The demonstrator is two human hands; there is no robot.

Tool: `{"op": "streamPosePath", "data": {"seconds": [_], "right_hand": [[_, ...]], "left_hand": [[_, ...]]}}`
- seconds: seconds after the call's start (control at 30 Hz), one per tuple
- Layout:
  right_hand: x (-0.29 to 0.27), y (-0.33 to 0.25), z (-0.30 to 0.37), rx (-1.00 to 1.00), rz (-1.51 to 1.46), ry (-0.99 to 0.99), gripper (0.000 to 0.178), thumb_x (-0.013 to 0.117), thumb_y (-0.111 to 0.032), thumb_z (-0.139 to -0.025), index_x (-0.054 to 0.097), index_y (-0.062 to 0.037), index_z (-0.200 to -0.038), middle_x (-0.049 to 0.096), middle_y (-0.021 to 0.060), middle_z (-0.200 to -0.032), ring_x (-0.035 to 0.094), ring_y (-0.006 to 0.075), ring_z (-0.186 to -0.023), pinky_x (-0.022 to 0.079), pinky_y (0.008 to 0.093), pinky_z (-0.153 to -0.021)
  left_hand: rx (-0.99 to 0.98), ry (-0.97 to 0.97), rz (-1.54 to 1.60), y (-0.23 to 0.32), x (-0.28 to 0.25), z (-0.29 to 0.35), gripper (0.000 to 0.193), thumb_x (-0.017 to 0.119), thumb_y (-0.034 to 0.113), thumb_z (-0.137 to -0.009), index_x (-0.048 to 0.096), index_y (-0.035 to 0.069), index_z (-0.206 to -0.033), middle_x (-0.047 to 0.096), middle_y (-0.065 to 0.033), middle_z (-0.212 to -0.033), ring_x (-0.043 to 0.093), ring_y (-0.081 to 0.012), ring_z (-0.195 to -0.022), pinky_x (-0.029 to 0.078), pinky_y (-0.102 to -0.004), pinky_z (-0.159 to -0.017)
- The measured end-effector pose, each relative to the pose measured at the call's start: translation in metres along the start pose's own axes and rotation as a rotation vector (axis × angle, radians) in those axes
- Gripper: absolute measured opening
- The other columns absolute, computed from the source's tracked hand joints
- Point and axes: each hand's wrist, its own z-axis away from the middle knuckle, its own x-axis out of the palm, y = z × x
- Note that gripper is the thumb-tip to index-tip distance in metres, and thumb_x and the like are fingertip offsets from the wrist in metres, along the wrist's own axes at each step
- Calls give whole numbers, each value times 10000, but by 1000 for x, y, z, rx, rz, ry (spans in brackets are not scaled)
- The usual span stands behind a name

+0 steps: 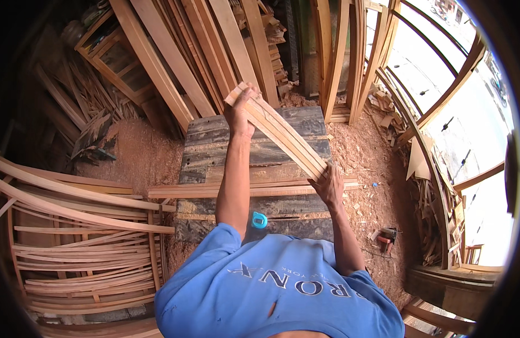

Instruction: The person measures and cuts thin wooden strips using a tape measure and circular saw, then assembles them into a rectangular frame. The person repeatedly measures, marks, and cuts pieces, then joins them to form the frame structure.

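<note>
A short bundle of light wooden strips [285, 135] is held slantwise above the dark bench, its far end up and to the left. My left hand [241, 115] is closed around that far end. Around the near right end, my right hand [329, 186] is wrapped. Below the bundle, long wooden strips [198, 191] lie across the worn plank bench [201, 160] and stick out past both sides. A turquoise tape measure [259, 219] sits at the bench's near edge, close to my blue shirt.
Tall boards [172, 62] lean beyond the bench. Curved wooden frames [85, 248] stand at the left. Wood shavings [141, 152] cover the floor, where a red power tool [385, 242] lies at the right. Offcuts [440, 197] are heaped along the far right by a wooden lattice.
</note>
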Motion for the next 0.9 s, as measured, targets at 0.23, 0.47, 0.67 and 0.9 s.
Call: {"op": "streamPosePath", "data": {"seconds": [0.23,0.47,0.67,0.9], "right_hand": [[-13,24,0,-248,-13,-307,554,787,-272,-628,566,-79,-1097,643,146,-1044,626,339,-971,495,432,-865],[16,2,26,-233,70,-637,623,743,-363,-659,510,-100,-1173,635,149,-1094,642,337,-973,524,433,-823],[28,-4,24,-258,6,-903,596,787,-395,-588,491,-79,-997,670,144,-817,664,372,-764,507,457,-670],[37,-1,83,-120,-35,-1008,656,755,-490,-650,498,-25,-1034,671,246,-781,663,444,-748,505,511,-702]], "left_hand": [[-32,415,0,-18,-159,72,368,618,168,-934,576,-51,-1228,604,-159,-1210,576,-285,-1152,469,-436,-1064],[-28,694,-29,-10,-238,126,371,622,234,-929,600,9,-1223,643,-120,-1141,600,-280,-1079,488,-444,-1015],[-174,842,-72,-1,-256,128,373,628,233,-930,621,36,-1246,630,-124,-1253,580,-256,-1184,486,-435,-1035],[-171,804,-263,-15,-235,142,313,665,107,-898,619,-28,-1177,668,-154,-1146,649,-279,-1070,567,-413,-920]]}}
